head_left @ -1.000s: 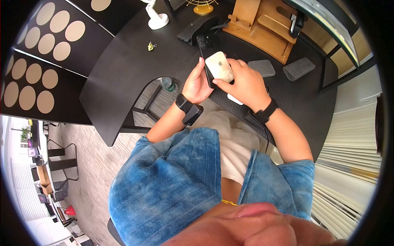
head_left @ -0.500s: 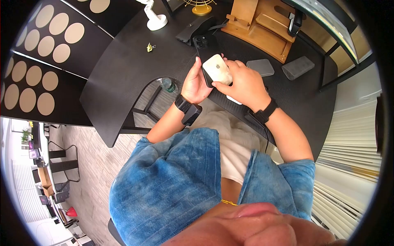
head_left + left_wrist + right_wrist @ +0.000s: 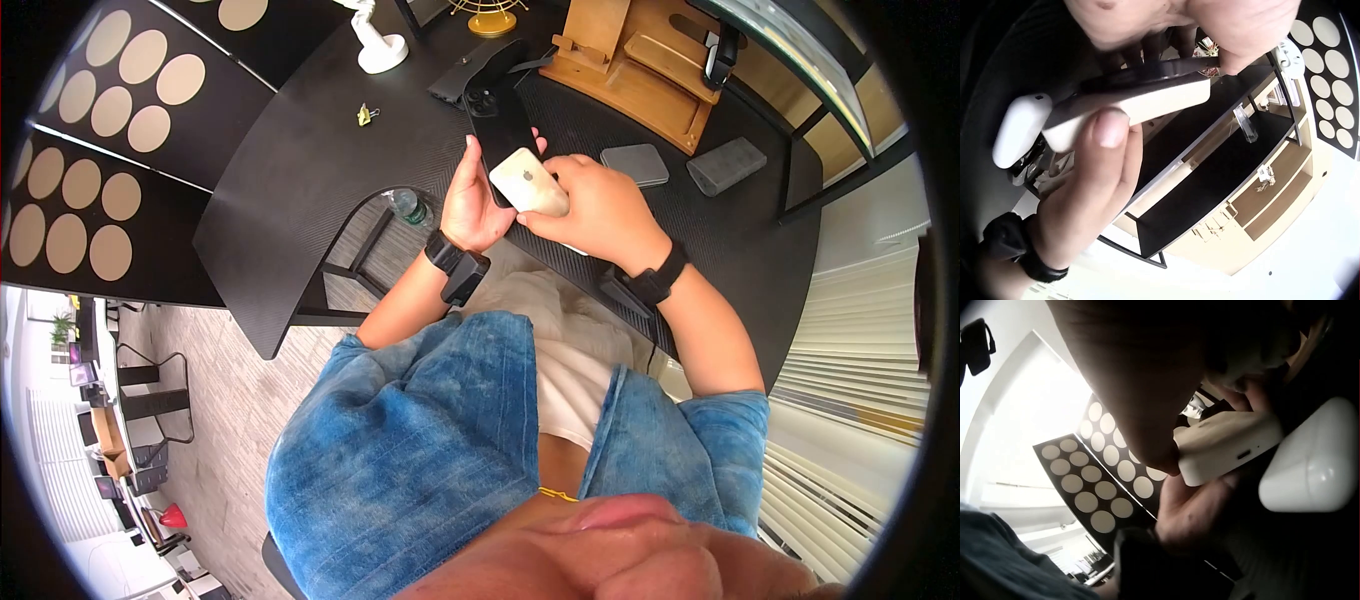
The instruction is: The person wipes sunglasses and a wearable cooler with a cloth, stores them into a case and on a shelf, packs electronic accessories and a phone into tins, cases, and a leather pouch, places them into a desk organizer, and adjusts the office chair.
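Phone (image 3: 503, 128) held — white case (image 3: 1316, 459) seemingly closed.

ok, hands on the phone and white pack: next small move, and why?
Probably ease the white pack clear with the right hand while the left hand steadies the black phone. The pack sits askew over the phone's lower end, overhangs its edge, and is already in the right hand's grip.

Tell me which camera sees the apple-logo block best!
Head view: the cream block shows its logo. Left wrist: a pale strip, partly behind the right thumb. Right wrist: an end with a slot.
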A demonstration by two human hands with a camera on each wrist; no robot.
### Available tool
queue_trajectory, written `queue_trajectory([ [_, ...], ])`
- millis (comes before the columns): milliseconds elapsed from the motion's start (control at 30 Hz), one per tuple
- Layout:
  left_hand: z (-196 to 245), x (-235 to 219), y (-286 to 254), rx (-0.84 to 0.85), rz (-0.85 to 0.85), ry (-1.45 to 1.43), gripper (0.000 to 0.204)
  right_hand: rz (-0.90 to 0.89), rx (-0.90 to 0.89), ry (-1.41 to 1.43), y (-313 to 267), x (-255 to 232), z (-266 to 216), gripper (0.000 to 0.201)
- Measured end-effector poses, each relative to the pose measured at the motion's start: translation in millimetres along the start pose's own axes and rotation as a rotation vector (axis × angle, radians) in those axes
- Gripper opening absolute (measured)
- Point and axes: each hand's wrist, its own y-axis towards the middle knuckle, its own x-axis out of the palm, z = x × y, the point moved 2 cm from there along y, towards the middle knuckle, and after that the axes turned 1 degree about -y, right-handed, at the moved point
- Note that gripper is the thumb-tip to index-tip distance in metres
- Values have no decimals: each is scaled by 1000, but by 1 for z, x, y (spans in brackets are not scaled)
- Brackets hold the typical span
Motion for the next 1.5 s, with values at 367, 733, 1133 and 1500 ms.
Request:
queue_trajectory([
  [367, 4, 4, -7, -93, 4, -125, 96, -287, 256, 802, 7, 0, 3, 46],
  [733, 2, 1, -5, 2, 44, -4, 61, -122, 214, 1179, 15, 17, 16, 45],
  [1133, 0, 4, -3, 65, 112, 219, 40, 122, 277, 541, 13, -5, 17, 61],
  [1500, -1, 14, -3, -39, -77, 92, 85, 180, 68, -65, 3, 2, 1, 61],
])
